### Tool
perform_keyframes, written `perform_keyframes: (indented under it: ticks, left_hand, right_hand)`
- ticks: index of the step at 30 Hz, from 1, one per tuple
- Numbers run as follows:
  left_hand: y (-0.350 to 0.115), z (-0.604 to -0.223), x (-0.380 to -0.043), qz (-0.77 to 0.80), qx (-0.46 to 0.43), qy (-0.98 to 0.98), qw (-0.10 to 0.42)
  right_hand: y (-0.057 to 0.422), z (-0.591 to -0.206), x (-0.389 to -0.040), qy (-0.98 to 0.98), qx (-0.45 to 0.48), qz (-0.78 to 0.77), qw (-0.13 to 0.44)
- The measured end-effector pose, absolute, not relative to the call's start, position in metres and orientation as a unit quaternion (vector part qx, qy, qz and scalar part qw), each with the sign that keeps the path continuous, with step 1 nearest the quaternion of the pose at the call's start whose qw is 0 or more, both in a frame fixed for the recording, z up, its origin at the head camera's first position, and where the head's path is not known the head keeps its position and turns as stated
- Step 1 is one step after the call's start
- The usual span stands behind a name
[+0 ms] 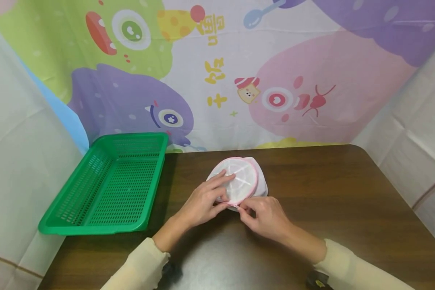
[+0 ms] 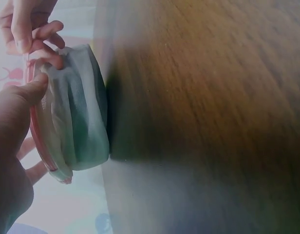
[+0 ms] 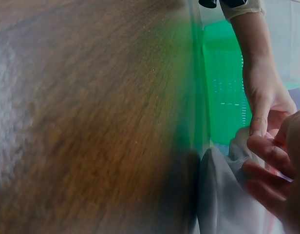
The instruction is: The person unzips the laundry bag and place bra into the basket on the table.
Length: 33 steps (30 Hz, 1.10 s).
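Observation:
A round white mesh laundry bag (image 1: 241, 177) with a pink zipper around its lid stands on the brown table. Its soft grey-white side (image 2: 82, 112) looks creased in the left wrist view. My left hand (image 1: 204, 201) holds the bag's near left rim, fingers spread over the mesh lid and thumb against the zipper edge. At the near rim my right hand (image 1: 264, 215) pinches the small zipper pull (image 1: 236, 206) between thumb and index finger. The two hands almost meet there. In the right wrist view, my right fingers (image 3: 271, 156) partly cover the bag.
A green plastic basket (image 1: 150, 201) with slotted walls sits at the table's left side. Behind the table (image 1: 330, 193) hangs a cartoon-print cloth (image 1: 188, 52). Pale tiled-looking covers (image 1: 417, 121) rise at both sides.

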<state>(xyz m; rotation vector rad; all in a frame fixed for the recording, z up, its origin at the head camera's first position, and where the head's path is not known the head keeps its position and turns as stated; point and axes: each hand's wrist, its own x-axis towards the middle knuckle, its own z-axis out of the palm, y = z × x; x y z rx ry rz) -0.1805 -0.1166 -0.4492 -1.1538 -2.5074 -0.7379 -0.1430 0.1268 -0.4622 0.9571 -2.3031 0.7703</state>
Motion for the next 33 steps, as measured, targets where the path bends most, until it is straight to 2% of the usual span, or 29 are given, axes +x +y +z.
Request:
perform_keyframes:
  ticks: [11, 33]
  left_hand:
    - [-0.112, -0.446, -0.179, -0.264, -0.4, -0.868, 0.132]
    - [-0.122, -0.449, -0.183, -0.251, -0.404, -0.864, 0.165]
  right_hand:
    - [0.125, -0.459, -0.143, -0.851, 0.354, 0.286, 0.261]
    - [0.126, -0.46, -0.142, -0.855, 0.351, 0.291, 0.248]
